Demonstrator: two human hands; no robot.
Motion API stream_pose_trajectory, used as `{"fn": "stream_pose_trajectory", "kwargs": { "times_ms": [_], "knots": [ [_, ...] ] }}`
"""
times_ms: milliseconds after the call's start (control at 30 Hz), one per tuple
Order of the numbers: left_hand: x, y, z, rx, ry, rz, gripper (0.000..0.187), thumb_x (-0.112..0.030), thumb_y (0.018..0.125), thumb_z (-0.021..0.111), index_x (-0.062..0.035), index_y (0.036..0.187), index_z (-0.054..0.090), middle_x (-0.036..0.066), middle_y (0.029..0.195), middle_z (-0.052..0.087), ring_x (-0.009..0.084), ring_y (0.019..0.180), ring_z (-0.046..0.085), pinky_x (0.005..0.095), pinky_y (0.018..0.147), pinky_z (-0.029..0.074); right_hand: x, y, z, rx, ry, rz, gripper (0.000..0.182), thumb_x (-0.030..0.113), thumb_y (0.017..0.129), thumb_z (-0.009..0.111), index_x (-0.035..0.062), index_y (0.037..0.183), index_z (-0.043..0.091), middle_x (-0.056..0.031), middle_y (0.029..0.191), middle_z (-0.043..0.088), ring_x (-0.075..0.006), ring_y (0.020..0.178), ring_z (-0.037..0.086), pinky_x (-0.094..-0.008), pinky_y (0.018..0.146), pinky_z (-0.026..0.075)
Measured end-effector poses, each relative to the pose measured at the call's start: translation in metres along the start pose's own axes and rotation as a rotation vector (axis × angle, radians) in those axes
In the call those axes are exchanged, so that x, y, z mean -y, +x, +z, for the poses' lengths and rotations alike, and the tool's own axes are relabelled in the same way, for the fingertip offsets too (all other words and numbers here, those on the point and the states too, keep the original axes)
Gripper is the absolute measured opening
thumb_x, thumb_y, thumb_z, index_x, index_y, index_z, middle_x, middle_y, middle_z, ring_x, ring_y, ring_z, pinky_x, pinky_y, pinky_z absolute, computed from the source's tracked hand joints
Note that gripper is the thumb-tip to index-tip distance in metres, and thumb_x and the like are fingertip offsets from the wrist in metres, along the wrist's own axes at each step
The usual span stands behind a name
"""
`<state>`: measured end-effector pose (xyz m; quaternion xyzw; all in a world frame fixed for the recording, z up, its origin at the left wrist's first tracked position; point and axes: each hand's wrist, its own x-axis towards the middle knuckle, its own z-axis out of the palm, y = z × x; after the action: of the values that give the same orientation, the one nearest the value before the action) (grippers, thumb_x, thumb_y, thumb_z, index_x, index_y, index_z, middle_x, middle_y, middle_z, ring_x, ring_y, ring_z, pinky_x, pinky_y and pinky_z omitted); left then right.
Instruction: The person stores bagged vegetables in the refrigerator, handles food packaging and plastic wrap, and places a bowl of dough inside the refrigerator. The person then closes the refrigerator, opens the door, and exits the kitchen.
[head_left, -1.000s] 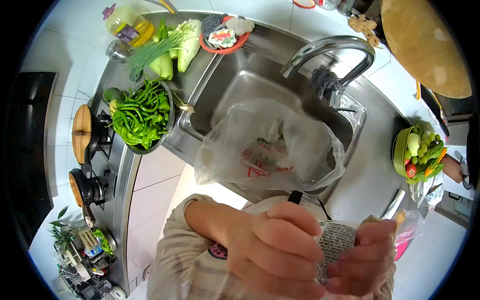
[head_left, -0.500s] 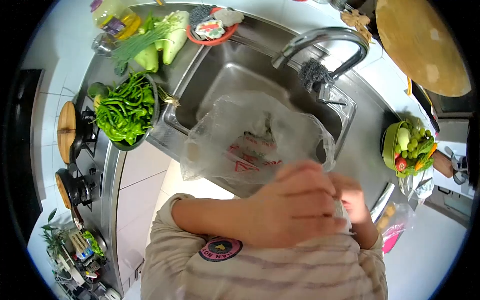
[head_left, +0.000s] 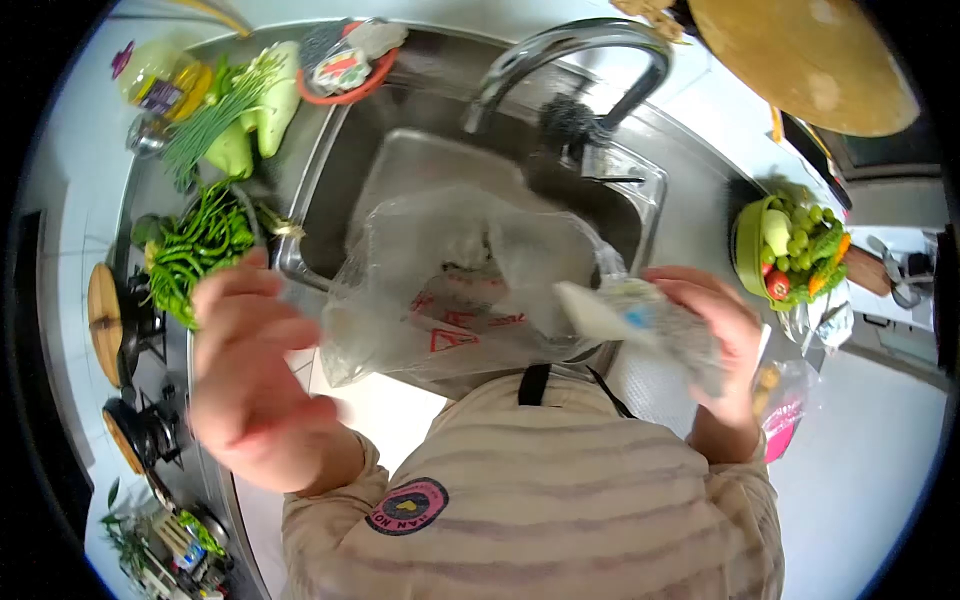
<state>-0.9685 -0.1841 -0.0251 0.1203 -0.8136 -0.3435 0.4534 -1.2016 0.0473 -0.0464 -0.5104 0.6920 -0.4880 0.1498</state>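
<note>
far left, on the table beside the stove, a bowl of green chillies [head_left: 195,250] sits with an oil bottle [head_left: 160,80] and pale green vegetables [head_left: 245,120] behind it. the left hand [head_left: 250,370] is raised clear in front of that bowl, fingers spread and empty, blurred with motion, touching nothing. centre, a clear plastic bag [head_left: 460,280] with red print stands open over the front edge of the sink [head_left: 420,170], under the tap [head_left: 570,50]. right of the bag, the right hand [head_left: 715,340] grips a small printed packet [head_left: 640,320], its pale torn end pointing at the bag's mouth, just beside it. further right, a green basket of fruit and vegetables [head_left: 795,255] rests on the table. risk, as a judgement: the bag is unsupported and sags over the sink edge, so it could slump or slide off; the packet is held in one hand only and tilted, so contents could spill short of the bag onto the table or the striped shirt [head_left: 560,490]. compared with half a second earlier, the two hands have separated: then they were clasped together on the packet at the chest; the left has swung out, the right has carried the packet toward the bag.
</note>
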Motion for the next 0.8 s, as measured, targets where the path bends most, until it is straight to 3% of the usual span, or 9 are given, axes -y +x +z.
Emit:
{"fn": "stream_pose_trajectory", "kwargs": {
  "times_ms": [33, 167, 233, 300, 367, 500, 633, 700, 800],
  "knots": [
    [-0.005, 0.002, 0.011, 0.135, 0.041, 0.014, 0.057, -0.047, 0.058, 0.077, -0.004, 0.094, 0.066, 0.01, 0.085, 0.062, 0.0304, 0.089, 0.052, 0.0465, 0.086, 0.04, 0.001, 0.003, 0.0, 0.052, -0.024, -0.038, 0.029, 0.011, 0.075, 0.069, -0.0002, 0.101, 0.064, -0.0178, 0.101, 0.064, -0.0281, 0.091, 0.063, -0.0337, 0.077, 0.05],
    [-0.041, 0.012, 0.049, 0.425, 0.113, -0.042, 0.046, -0.038, 0.056, 0.079, -0.0123, 0.093, 0.07, 0.003, 0.091, 0.063, 0.0273, 0.094, 0.051, 0.0438, 0.09, 0.037, 0.026, 0.011, -0.001, 0.112, -0.075, -0.158, 0.027, 0.009, 0.075, 0.066, -0.0018, 0.1, 0.065, -0.018, 0.1, 0.063, -0.03, 0.086, 0.063, -0.0356, 0.074, 0.051],
    [-0.05, 0.009, 0.051, 0.412, 0.041, 0.015, 0.04, -0.036, 0.056, 0.078, -0.0158, 0.09, 0.07, 0.0, 0.087, 0.063, 0.0248, 0.091, 0.052, 0.0434, 0.091, 0.038, 0.039, 0.009, -0.006, 0.106, -0.091, -0.221, 0.027, 0.008, 0.075, 0.066, -0.0024, 0.099, 0.065, -0.0179, 0.099, 0.063, -0.0306, 0.084, 0.063, -0.0362, 0.072, 0.051],
    [-0.062, 0.006, 0.051, 0.397, -0.022, 0.068, 0.035, -0.033, 0.056, 0.077, -0.0193, 0.087, 0.071, -0.003, 0.083, 0.062, 0.0223, 0.089, 0.053, 0.043, 0.092, 0.038, 0.053, 0.004, -0.013, 0.07, -0.098, -0.379, 0.03, 0.013, 0.067, 0.077, -0.0011, 0.091, 0.065, -0.018, 0.095, 0.065, -0.0292, 0.079, 0.064, -0.0348, 0.067, 0.053],
    [-0.082, 0.005, 0.05, 0.23, -0.118, 0.093, 0.02, -0.03, 0.06, 0.074, -0.0257, 0.079, 0.07, -0.009, 0.075, 0.059, 0.0166, 0.085, 0.053, 0.0429, 0.095, 0.038, 0.065, -0.004, -0.017, 0.012, -0.131, -0.435, 0.028, 0.015, 0.066, 0.078, 0.0009, 0.087, 0.066, -0.0184, 0.091, 0.065, -0.0287, 0.074, 0.065, -0.0337, 0.063, 0.054],
    [-0.108, 0.005, 0.045, 0.211, -0.112, 0.136, 0.012, -0.029, 0.064, 0.071, -0.0305, 0.076, 0.067, -0.011, 0.065, 0.053, 0.0114, 0.082, 0.053, 0.0448, 0.097, 0.037, 0.081, -0.017, -0.025, -0.095, -0.121, -0.639, 0.029, 0.008, 0.065, 0.065, -0.0031, 0.092, 0.068, -0.0204, 0.095, 0.063, -0.027, 0.073, 0.064, -0.0299, 0.059, 0.055],
    [-0.128, 0.002, 0.035, 0.258, -0.054, 0.163, 0.018, -0.028, 0.067, 0.07, -0.0253, 0.074, 0.054, -0.008, 0.066, 0.051, 0.0179, 0.08, 0.046, 0.0506, 0.101, 0.034, 0.108, -0.033, -0.034, -0.143, -0.203, -0.645, 0.026, 0.013, 0.063, 0.071, 0.0017, 0.087, 0.066, -0.0183, 0.09, 0.064, -0.0274, 0.073, 0.064, -0.0302, 0.06, 0.056],
    [-0.117, -0.004, 0.032, 0.146, -0.063, 0.454, 0.016, -0.032, 0.069, 0.068, -0.0281, 0.077, 0.055, -0.009, 0.069, 0.05, 0.0182, 0.084, 0.044, 0.0521, 0.102, 0.032, 0.121, -0.041, -0.035, -0.169, -0.236, -0.632, 0.027, 0.017, 0.064, 0.077, 0.0047, 0.084, 0.064, -0.0175, 0.087, 0.064, -0.0285, 0.072, 0.064, -0.0308, 0.06, 0.056],
    [-0.131, -0.003, 0.012, 0.248, -0.073, 0.499, 0.014, -0.035, 0.069, 0.066, -0.032, 0.079, 0.056, -0.008, 0.071, 0.047, 0.0199, 0.085, 0.043, 0.0531, 0.104, 0.028, 0.134, -0.053, -0.038, -0.219, -0.263, -0.61, 0.029, 0.016, 0.063, 0.078, 0.0079, 0.087, 0.063, -0.0152, 0.087, 0.063, -0.0285, 0.074, 0.064, -0.0303, 0.06, 0.055]
  ]
}}
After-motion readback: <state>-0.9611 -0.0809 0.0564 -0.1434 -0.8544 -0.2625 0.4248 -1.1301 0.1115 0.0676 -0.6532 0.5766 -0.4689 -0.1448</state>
